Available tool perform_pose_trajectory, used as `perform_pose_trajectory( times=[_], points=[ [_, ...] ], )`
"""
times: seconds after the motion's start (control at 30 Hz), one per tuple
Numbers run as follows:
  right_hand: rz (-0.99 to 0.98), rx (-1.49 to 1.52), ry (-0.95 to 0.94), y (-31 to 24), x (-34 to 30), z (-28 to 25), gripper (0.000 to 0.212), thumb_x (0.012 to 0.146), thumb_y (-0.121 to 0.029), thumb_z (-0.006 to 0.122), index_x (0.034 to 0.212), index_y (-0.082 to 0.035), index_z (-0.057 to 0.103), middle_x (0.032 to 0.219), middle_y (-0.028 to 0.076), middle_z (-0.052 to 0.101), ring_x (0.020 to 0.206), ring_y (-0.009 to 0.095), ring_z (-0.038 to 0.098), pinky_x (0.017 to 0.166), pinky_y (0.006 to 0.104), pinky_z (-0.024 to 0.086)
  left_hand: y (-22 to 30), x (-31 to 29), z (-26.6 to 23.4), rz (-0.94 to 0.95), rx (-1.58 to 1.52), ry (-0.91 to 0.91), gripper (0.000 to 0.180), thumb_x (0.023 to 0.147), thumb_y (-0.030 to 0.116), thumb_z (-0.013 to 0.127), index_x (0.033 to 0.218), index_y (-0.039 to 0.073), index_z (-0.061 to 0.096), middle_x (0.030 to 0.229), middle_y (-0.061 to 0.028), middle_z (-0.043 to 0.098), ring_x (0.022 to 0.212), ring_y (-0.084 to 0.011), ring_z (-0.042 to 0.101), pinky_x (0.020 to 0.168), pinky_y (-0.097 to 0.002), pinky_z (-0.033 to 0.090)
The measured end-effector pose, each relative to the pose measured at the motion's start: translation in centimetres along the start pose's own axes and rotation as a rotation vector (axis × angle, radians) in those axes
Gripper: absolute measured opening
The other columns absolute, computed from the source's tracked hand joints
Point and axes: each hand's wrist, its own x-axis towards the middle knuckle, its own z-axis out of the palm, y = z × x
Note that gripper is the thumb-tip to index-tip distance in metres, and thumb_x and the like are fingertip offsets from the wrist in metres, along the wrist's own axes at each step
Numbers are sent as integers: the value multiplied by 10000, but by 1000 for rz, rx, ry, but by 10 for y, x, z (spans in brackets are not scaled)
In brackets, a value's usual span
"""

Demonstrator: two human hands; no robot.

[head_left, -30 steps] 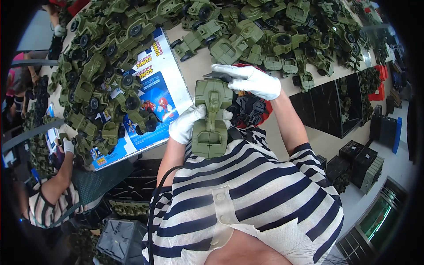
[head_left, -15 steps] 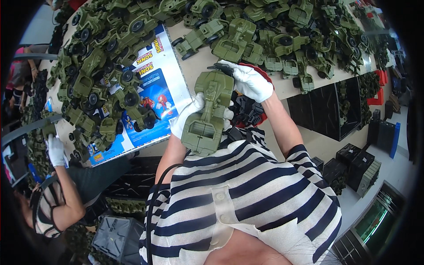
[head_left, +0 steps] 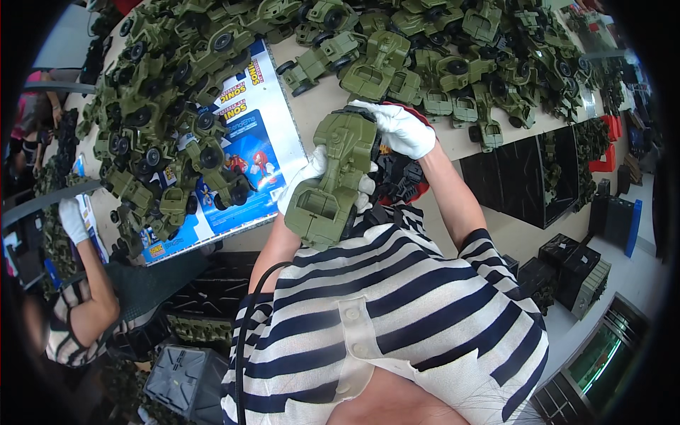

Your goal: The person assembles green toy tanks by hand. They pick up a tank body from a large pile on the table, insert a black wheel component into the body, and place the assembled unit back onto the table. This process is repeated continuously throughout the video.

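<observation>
An olive-green plastic toy jeep (head_left: pixel 338 159) is held in front of my chest, its open seat end toward me. My gloved left hand (head_left: pixel 304 176) wraps around it from the left, and its fingertips show along the right side. At the jeep's far end, my gloved right hand (head_left: pixel 405 132) pinches a small black part (head_left: pixel 360 111) against the body. Its exact shape is mostly hidden by the fingers. Just beyond the jeep, partly under my right wrist, sits a red basin (head_left: pixel 423 191) holding loose black plastic parts (head_left: pixel 402 173).
Green toy jeeps (head_left: pixel 386 67) with black wheels are heaped across the table's far side and left. A blue printed sheet (head_left: pixel 248 152) lies at left. Black crates (head_left: pixel 520 173) stand at right. A co-worker's gloved hand (head_left: pixel 73 221) is at far left.
The jeep has tilted slightly, its near end shifting left. The black part has come in against the jeep's far end with my right hand. The co-worker's hand has moved up and left.
</observation>
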Motion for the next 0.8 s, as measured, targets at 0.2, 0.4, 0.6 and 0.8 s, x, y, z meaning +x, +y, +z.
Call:
perform_pose_trajectory(
  times=[0.2, 0.4, 0.6, 0.8],
  points=[
    [-40, -82, -37, 5, 1, -5, 671, 915, -338, 680, 1423, 45, 464, 1404, 107, 544, 1280, 193, 507, 1100, 334, 370, -2, -2, -3, -39, -65, -22, 758, 901, 511, 640, 1442, 32, 411, 1234, -234, 606, 1064, -370, 645, 892, -493, 555],
    [-198, -585, 34, -19, 4, 22, 585, 1033, -446, 443, 1345, 40, 538, 1339, 127, 591, 1244, 204, 537, 1098, 344, 374, -6, -9, -3, -165, -170, -64, 730, 912, 489, 640, 1429, 22, 423, 1233, -221, 615, 1091, -368, 639, 915, -485, 550],
    [-367, -518, 280, 6, -8, 52, 420, 1053, -299, 406, 1188, 25, 638, 1220, 117, 635, 1142, 208, 572, 1060, 341, 384, 14, 3, 10, 290, 566, 136, 887, 732, 275, 881, 1427, -9, 408, 1400, -166, 508, 1199, -251, 577, 1023, -370, 457],
    [-542, -730, 237, 19, -15, 60, 413, 1009, -270, 469, 1293, 15, 562, 1267, 167, 581, 1220, 269, 545, 1070, 372, 390, 11, 8, 0, 577, 892, 210, 989, 647, 441, 900, 1382, -40, 444, 1356, -180, 531, 1225, -306, 553, 1065, -402, 415]
  ],
)
